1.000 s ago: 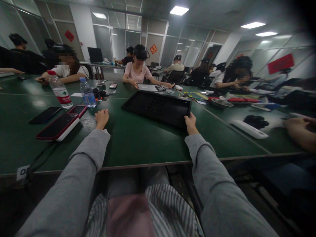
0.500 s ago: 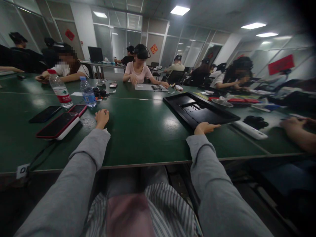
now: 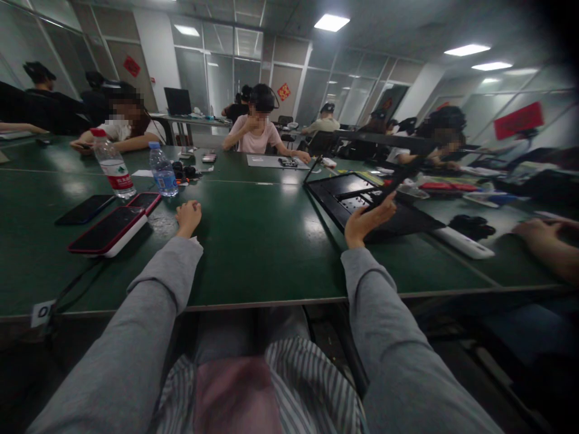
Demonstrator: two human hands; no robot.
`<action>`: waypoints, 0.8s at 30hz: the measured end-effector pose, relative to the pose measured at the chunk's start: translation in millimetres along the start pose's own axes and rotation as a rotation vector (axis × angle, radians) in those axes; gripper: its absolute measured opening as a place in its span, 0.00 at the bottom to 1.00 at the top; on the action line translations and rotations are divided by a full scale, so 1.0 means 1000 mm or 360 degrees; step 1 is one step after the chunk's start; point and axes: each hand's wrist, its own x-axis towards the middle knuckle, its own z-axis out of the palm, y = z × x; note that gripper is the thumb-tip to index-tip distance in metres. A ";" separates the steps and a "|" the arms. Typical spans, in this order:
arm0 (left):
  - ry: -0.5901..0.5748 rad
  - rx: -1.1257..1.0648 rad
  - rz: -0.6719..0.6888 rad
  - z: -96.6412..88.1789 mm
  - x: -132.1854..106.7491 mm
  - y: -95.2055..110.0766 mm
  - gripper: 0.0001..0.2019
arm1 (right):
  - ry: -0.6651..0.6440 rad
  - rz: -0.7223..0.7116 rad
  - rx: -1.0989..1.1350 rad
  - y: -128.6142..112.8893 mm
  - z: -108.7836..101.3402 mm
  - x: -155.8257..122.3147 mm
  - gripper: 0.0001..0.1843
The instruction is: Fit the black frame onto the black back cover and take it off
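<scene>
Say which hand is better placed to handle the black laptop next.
Probably right: the right hand is open at the near edge of the black laptop; the left hand rests fisted on the table, apart from it.

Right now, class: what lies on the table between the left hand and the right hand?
Only bare green table between left hand and right hand, per the head view.

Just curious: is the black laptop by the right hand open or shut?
Open: the black laptop has its lid raised off the base, beside the right hand.
</scene>
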 end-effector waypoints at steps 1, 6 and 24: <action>0.0007 -0.0012 0.0003 0.000 0.000 0.000 0.18 | -0.0048 -0.0123 0.0027 -0.006 0.005 -0.003 0.41; 0.0026 -0.0174 -0.0005 0.000 0.004 0.003 0.18 | -0.0265 -0.0537 0.0215 -0.025 0.018 -0.021 0.36; 0.0177 -0.1070 -0.0405 -0.011 0.018 0.015 0.40 | -0.0336 -0.0340 0.0823 -0.058 0.017 -0.057 0.41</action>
